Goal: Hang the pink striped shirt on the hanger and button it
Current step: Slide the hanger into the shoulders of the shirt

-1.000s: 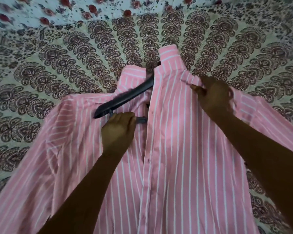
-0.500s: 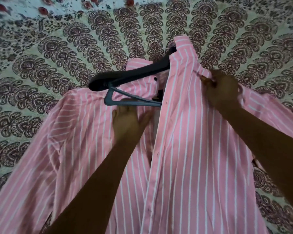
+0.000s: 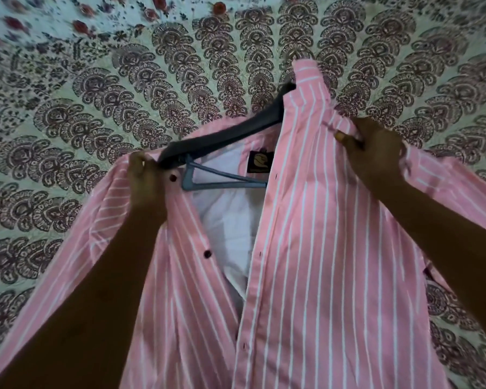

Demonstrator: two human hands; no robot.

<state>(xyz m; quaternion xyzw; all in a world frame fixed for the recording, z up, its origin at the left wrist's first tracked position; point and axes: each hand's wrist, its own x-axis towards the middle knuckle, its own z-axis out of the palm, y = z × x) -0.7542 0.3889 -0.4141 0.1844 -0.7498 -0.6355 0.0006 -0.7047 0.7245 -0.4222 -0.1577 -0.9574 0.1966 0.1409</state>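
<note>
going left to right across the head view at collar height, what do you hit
patterned bedsheet → left hand → hanger → neck label → right hand

The shirt [image 3: 320, 248] lies spread over the middle of the bed [image 3: 68, 136], its front open in a narrow gap running from the collar toward the near edge. The hanger [image 3: 227, 138] crosses the top of that gap. The left hand [image 3: 148, 181] and right hand [image 3: 373, 147] flank it. Bare bedspread lies along the far edge and both sides.
</note>
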